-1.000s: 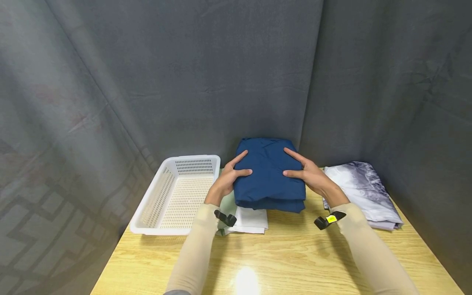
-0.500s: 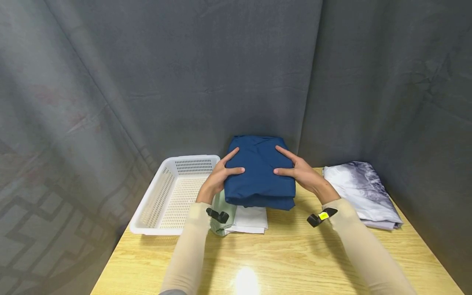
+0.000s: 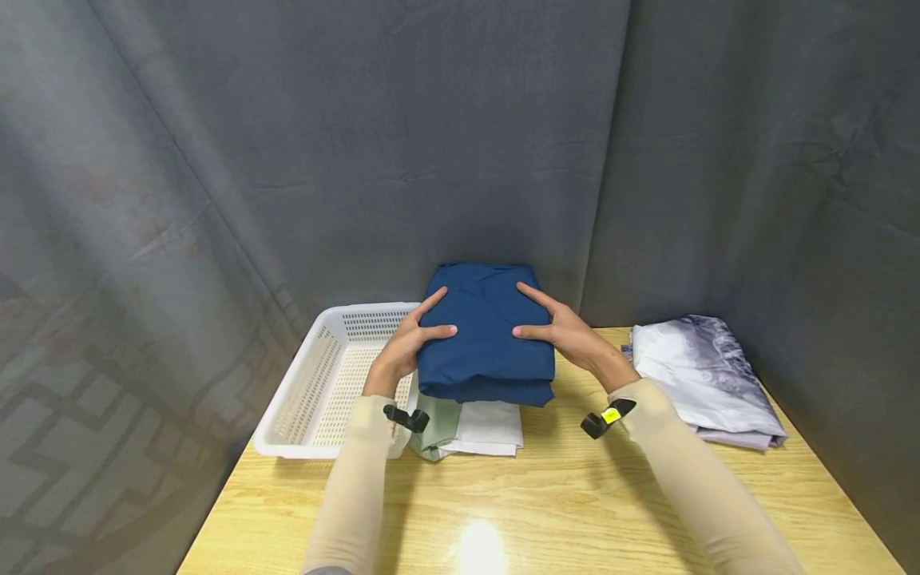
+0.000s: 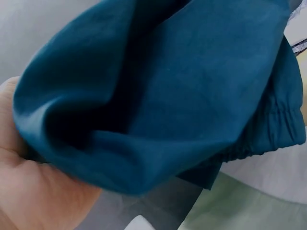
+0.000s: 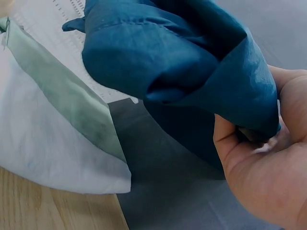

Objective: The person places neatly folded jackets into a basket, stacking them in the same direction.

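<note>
A thick folded bundle of dark blue cloth (image 3: 485,351) is held up over the back of the table between both hands. My left hand (image 3: 398,351) grips its left side and my right hand (image 3: 575,335) its right, thumbs and index fingers lying on top. The other fingers are hidden under the bundle. From the left wrist, a gathered elastic edge shows on the blue cloth (image 4: 273,129), with the left hand (image 4: 43,196) around the near fold. In the right wrist view the right hand (image 5: 268,177) grips a loose fold at the side.
A white perforated plastic basket (image 3: 309,451) stands at the left, partly behind the left arm. Beneath the bundle lies a folded green and white cloth (image 3: 491,427) on the wooden table (image 3: 561,511). Folded grey-and-white printed fabric (image 3: 707,375) lies at right. Grey curtains (image 3: 503,144) hang behind.
Both hands have moved steadily left with the blue cloth, which now hangs nearer the basket and over the green and white cloth. The basket and printed fabric stayed put.
</note>
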`<state>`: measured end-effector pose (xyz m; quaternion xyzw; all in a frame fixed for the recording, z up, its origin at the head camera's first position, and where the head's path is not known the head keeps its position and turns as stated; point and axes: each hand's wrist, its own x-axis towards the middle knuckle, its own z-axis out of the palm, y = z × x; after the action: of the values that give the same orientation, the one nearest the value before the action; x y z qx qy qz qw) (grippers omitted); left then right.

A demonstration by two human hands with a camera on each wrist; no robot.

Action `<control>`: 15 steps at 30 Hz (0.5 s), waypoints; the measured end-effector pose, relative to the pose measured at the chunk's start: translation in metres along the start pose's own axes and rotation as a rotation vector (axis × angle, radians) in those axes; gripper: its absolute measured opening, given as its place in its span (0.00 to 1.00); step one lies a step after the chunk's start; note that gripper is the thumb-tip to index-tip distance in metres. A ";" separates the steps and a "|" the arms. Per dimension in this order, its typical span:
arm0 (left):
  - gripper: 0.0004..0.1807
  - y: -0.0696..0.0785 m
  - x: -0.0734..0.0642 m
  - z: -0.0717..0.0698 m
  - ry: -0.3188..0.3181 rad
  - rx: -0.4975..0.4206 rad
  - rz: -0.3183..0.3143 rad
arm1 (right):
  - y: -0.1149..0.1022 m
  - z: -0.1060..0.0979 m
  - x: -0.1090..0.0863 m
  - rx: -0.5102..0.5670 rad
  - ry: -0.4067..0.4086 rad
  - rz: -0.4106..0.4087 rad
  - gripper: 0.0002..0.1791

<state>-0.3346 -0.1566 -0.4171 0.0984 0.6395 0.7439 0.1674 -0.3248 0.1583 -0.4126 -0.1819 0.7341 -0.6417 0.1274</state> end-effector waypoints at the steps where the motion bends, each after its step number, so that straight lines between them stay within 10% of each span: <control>1: 0.45 0.000 -0.001 -0.002 0.001 0.002 0.000 | 0.000 0.002 0.001 -0.006 0.001 -0.001 0.52; 15: 0.44 0.009 -0.015 -0.028 0.017 0.027 0.011 | -0.008 0.029 0.016 -0.035 0.010 -0.002 0.53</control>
<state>-0.3317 -0.1897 -0.4115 0.0977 0.6502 0.7370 0.1567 -0.3262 0.1243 -0.4084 -0.1815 0.7458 -0.6297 0.1196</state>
